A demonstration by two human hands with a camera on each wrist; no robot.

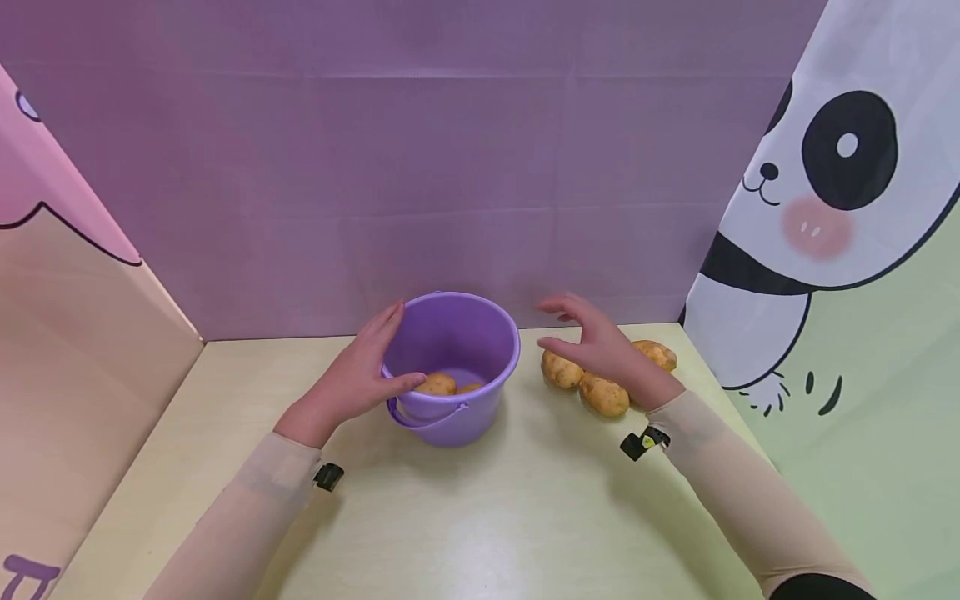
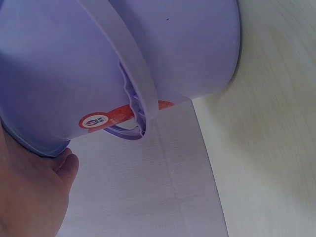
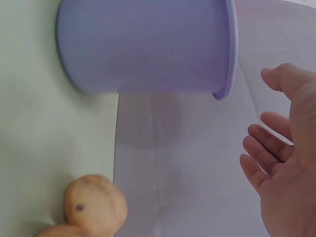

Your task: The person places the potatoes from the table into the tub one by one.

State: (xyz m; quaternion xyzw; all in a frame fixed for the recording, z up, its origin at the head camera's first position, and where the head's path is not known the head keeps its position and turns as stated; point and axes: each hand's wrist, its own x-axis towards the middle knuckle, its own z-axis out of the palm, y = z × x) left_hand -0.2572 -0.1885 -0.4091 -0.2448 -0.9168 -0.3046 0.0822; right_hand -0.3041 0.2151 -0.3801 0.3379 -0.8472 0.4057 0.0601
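A purple bucket (image 1: 491, 417) stands upright on the table, with potatoes (image 1: 437, 384) at its bottom. My left hand (image 1: 352, 379) rests against the bucket's left rim. Its fingers look straight, and the thumb reaches across the near rim; in the left wrist view the rim partly hides this hand (image 2: 34, 192). To the right of the bucket, my right hand (image 1: 596, 342) hovers with nothing in it, fingers apart and loosely bent. Beneath and behind that hand lie several potatoes (image 1: 604, 396), partly covered by it. One potato (image 3: 96, 205) also shows in the right wrist view.
The bucket's handle (image 1: 427, 423) hangs down at its front left. Behind the pale wooden table (image 1: 465, 533) rises a purple backdrop (image 1: 450, 167). Printed panels stand at both sides, the right one with a panda (image 1: 847, 225).
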